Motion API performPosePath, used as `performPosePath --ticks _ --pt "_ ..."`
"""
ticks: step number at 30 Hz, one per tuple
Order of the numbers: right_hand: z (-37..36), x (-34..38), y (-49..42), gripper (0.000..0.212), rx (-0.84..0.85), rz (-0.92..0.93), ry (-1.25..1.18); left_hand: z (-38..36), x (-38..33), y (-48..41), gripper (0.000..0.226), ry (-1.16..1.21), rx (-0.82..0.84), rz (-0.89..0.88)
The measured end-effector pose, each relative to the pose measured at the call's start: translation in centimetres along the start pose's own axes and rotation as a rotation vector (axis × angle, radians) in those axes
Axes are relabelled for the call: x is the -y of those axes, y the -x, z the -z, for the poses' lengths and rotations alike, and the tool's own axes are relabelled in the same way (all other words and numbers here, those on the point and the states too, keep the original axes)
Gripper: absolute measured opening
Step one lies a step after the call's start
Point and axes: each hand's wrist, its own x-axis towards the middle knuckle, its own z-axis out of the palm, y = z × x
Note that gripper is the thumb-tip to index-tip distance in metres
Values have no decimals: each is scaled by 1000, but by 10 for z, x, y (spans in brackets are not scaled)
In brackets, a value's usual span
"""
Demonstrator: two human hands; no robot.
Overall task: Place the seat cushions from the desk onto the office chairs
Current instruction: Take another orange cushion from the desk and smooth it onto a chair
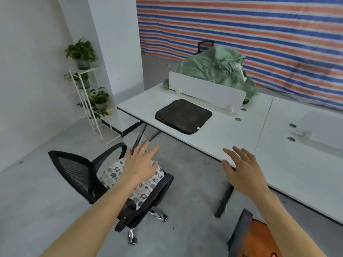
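Lying flat on the white desk (222, 141), just in front of the low divider panel (207, 89): a dark square seat cushion (183, 115), one corner toward the desk's near edge, untouched. Already seated on the black mesh office chair (74, 171), between its armrests: a patterned cushion (111, 175).

Above that patterned cushion, the left hand (141, 162), fingers straight and spread, holding nothing; contact with the fabric impossible to tell. Over the desk's front edge, the right hand (243, 167), likewise spread wide and empty, well short of the dark cushion.

Next, by the look of it: fetching the dark cushion. Best done by reaching both hands across, sliding it toward the near edge, then gripping two opposite sides so it comes up level rather than folding. Worth keeping clear of the divider while lifting. Probable destination: the orange seat (259, 236) at bottom right, cut off by the frame and only likely a second chair.

Farther out: a green bundled sack (217, 69) behind the divider, a white plant stand (89, 101) by the pillar, a striped tarpaulin (241, 25) across the back.
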Motion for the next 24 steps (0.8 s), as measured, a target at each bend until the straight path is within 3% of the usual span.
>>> performPosePath --ticks 10,24 --pt "-40 -42 -114 52 -7 -237 29 -28 -38 -185 63 -29 125 -210" --pt "-190 -191 -329 57 450 -422 38 -162 -133 -408 66 -135 526 -194"
